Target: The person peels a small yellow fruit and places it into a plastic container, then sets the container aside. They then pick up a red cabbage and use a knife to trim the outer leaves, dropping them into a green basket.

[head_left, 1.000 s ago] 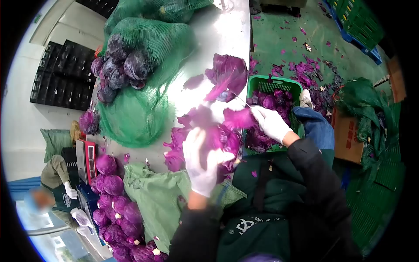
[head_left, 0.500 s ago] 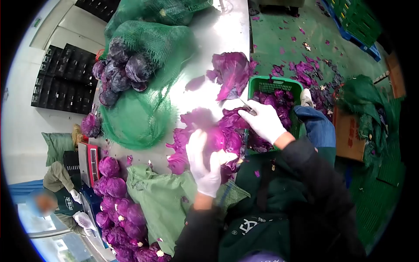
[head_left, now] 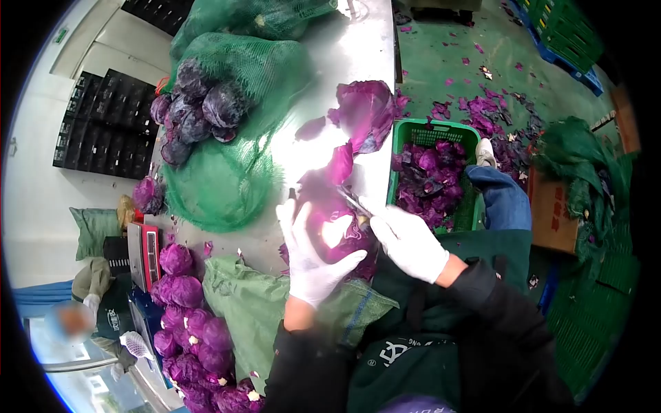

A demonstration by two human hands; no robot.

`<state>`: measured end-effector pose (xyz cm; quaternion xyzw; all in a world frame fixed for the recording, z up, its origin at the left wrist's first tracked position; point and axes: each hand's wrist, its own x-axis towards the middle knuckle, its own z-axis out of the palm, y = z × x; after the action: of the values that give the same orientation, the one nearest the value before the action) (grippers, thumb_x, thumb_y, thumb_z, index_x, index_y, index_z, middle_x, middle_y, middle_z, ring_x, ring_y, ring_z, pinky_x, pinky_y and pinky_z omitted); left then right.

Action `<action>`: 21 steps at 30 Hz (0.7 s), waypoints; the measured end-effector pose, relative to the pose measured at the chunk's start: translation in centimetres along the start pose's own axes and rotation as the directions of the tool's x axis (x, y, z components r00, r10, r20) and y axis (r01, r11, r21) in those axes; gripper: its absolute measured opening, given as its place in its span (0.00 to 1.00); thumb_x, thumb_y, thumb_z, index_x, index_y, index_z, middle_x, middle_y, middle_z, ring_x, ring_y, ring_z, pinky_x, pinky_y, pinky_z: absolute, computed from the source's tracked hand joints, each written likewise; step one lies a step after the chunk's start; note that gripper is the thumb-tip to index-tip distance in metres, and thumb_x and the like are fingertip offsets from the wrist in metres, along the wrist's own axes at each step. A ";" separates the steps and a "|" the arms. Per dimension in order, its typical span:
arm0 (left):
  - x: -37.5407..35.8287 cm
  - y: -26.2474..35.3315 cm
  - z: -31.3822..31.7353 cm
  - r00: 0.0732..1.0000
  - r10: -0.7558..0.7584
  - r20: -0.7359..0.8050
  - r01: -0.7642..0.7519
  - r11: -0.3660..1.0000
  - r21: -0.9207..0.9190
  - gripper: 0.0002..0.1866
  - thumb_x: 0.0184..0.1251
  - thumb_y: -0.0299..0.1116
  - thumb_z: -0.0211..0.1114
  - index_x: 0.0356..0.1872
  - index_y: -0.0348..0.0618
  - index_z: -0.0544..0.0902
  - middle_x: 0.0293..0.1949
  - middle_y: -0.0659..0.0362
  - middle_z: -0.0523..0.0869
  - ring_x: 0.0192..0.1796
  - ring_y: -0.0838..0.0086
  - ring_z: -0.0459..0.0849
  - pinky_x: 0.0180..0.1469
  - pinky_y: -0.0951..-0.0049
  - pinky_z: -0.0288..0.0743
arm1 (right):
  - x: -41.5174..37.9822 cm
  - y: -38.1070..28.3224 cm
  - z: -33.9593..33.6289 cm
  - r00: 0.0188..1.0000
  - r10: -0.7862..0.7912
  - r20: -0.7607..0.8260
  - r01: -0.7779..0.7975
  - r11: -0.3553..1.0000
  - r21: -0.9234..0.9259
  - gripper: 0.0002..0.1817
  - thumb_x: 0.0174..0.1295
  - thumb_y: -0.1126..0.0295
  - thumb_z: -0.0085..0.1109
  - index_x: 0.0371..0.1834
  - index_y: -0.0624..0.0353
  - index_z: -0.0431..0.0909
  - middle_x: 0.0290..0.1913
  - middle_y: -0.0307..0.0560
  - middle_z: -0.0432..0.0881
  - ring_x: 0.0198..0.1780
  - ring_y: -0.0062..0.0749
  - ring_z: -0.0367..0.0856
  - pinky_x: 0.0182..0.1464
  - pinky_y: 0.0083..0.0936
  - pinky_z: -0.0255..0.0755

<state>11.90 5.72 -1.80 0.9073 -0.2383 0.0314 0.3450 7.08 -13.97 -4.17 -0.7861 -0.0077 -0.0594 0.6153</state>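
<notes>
Head view, centre of frame: left hand [head_left: 308,258], in a white knit glove, wraps around the near side of a red cabbage [head_left: 330,217], fingers spread and curled on its glossy purple surface, grasping it. The cabbage sits at the near edge of the desk [head_left: 358,41], a smooth steel top with strong glare. Right hand [head_left: 410,241], also white-gloved, is clenched around a knife [head_left: 352,202]; the thin blade lies against the upper right of the cabbage head, handle hidden in the fist. Loose outer leaves [head_left: 365,110], crinkled and magenta, lie on the desk above the cabbage, one small leaf just beside it. Right of the desk edge, a green plastic crate [head_left: 428,133] with slotted walls holds leaf trimmings; more purple scraps are scattered on the green floor [head_left: 496,62] in the upper right. Upper left: a green mesh sack [head_left: 227,165], open weave, with dark, dull purple cabbage heads inside. Lower left: a pile of trimmed cabbages [head_left: 189,323], brighter and rounder, with pale cut stems, next to a crumpled green woven bag [head_left: 248,310] that lies partly under the left wrist. Dark sleeves and a green apron [head_left: 406,351] fill the lower centre. Far lower left, another person [head_left: 96,303] in a white glove, partly cut off by the frame edge.
</notes>
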 end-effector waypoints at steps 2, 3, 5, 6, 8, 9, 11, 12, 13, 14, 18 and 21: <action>0.1 0.0 0.6 1.000 -0.003 -0.011 0.003 1.000 -0.031 0.58 0.37 0.43 0.85 0.72 0.38 0.59 0.73 0.38 0.56 0.77 0.43 0.54 0.76 0.49 0.52 | -0.6 -1.8 -0.7 0.986 0.113 0.124 -0.092 0.982 -0.164 0.27 0.76 0.59 0.44 0.73 0.61 0.65 0.34 0.60 0.83 0.29 0.55 0.83 0.34 0.42 0.77; 0.0 0.1 0.9 1.000 -0.008 -0.012 0.007 0.999 -0.043 0.58 0.38 0.42 0.85 0.72 0.37 0.60 0.73 0.38 0.57 0.76 0.43 0.55 0.76 0.50 0.52 | -1.1 -1.9 -0.5 0.981 0.131 0.145 -0.094 0.966 -0.241 0.28 0.76 0.59 0.43 0.74 0.62 0.63 0.31 0.61 0.82 0.24 0.56 0.81 0.31 0.44 0.76; 0.1 0.3 1.2 1.000 -0.005 -0.024 0.004 0.998 -0.059 0.58 0.38 0.40 0.84 0.72 0.35 0.59 0.71 0.39 0.60 0.75 0.46 0.59 0.76 0.52 0.54 | -1.6 0.6 0.9 0.997 -0.060 0.039 0.069 0.945 -0.320 0.27 0.76 0.61 0.43 0.72 0.65 0.63 0.32 0.62 0.82 0.21 0.54 0.79 0.29 0.44 0.75; -0.1 0.2 1.2 1.000 -0.010 -0.029 0.008 0.997 -0.072 0.58 0.38 0.39 0.84 0.72 0.35 0.59 0.71 0.40 0.61 0.74 0.47 0.60 0.75 0.53 0.54 | -1.2 0.7 0.6 0.999 -0.035 0.008 0.036 0.960 -0.279 0.26 0.76 0.62 0.43 0.71 0.65 0.64 0.32 0.62 0.82 0.21 0.54 0.79 0.29 0.44 0.75; -0.7 0.0 1.3 0.997 -0.049 -0.062 0.042 0.994 -0.103 0.58 0.38 0.37 0.84 0.73 0.35 0.58 0.70 0.42 0.62 0.73 0.51 0.62 0.75 0.55 0.57 | 0.0 4.5 0.7 0.964 -0.237 -0.117 0.151 0.856 -0.494 0.23 0.75 0.63 0.44 0.69 0.62 0.67 0.34 0.61 0.83 0.20 0.49 0.79 0.28 0.40 0.76; -1.1 -0.2 1.4 0.993 -0.077 -0.092 0.065 0.990 -0.123 0.58 0.39 0.37 0.84 0.73 0.36 0.57 0.70 0.44 0.63 0.72 0.54 0.64 0.74 0.57 0.58 | 0.1 5.6 -0.3 0.989 0.056 -0.137 -0.080 0.980 -0.183 0.23 0.76 0.62 0.45 0.70 0.59 0.67 0.30 0.59 0.82 0.20 0.47 0.80 0.27 0.39 0.76; -1.4 -0.3 1.4 0.980 -0.122 -0.159 0.081 0.967 -0.242 0.59 0.40 0.36 0.83 0.75 0.36 0.56 0.69 0.47 0.64 0.71 0.57 0.66 0.74 0.59 0.60 | 0.5 7.2 -1.7 0.840 0.534 -0.098 -0.505 0.835 0.219 0.24 0.76 0.60 0.45 0.72 0.54 0.67 0.24 0.57 0.80 0.20 0.44 0.80 0.27 0.37 0.75; -1.1 -0.3 1.6 0.974 -0.142 -0.178 0.087 0.954 -0.286 0.59 0.40 0.35 0.83 0.75 0.36 0.56 0.69 0.47 0.65 0.71 0.57 0.66 0.74 0.59 0.60 | 0.4 6.1 -1.3 0.906 0.394 -0.152 -0.384 0.919 0.096 0.25 0.76 0.58 0.46 0.73 0.54 0.65 0.19 0.54 0.77 0.20 0.44 0.80 0.28 0.37 0.76; -1.6 -0.3 1.6 0.967 -0.178 -0.183 0.111 0.939 -0.326 0.59 0.40 0.35 0.83 0.75 0.36 0.56 0.69 0.47 0.65 0.71 0.57 0.66 0.74 0.60 0.60 | 0.7 4.4 -0.9 0.922 0.348 -0.170 -0.353 0.935 0.001 0.31 0.72 0.53 0.52 0.75 0.54 0.62 0.21 0.52 0.79 0.22 0.45 0.82 0.30 0.36 0.77; -1.9 -0.2 1.6 0.966 -0.197 -0.168 0.146 0.950 -0.275 0.59 0.39 0.34 0.83 0.74 0.34 0.56 0.69 0.46 0.64 0.72 0.57 0.65 0.74 0.59 0.58 | 0.5 0.9 -0.6 0.950 0.272 -0.152 -0.281 0.959 -0.045 0.35 0.69 0.50 0.55 0.75 0.53 0.61 0.26 0.52 0.80 0.25 0.45 0.83 0.30 0.36 0.78; -1.5 0.0 2.4 0.974 -0.124 -0.187 0.096 0.983 -0.154 0.56 0.39 0.35 0.84 0.72 0.34 0.59 0.69 0.43 0.62 0.73 0.52 0.62 0.75 0.54 0.55 | 1.3 -3.0 1.2 0.994 0.063 -0.089 -0.091 0.927 -0.363 0.41 0.60 0.48 0.63 0.74 0.52 0.62 0.45 0.54 0.80 0.33 0.50 0.85 0.36 0.38 0.81; -1.2 0.1 2.3 0.983 -0.101 -0.156 0.075 0.984 -0.164 0.56 0.38 0.36 0.84 0.71 0.35 0.59 0.70 0.41 0.61 0.73 0.50 0.62 0.75 0.53 0.55 | 1.3 -2.2 0.3 0.999 0.021 -0.050 -0.031 0.979 -0.200 0.38 0.57 0.60 0.70 0.71 0.57 0.68 0.38 0.51 0.82 0.30 0.34 0.82 0.37 0.27 0.77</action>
<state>10.51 4.68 -3.70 0.8813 -0.1705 0.0717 0.4349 8.21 -13.20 -2.02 -0.8425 0.0232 -0.0704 0.5337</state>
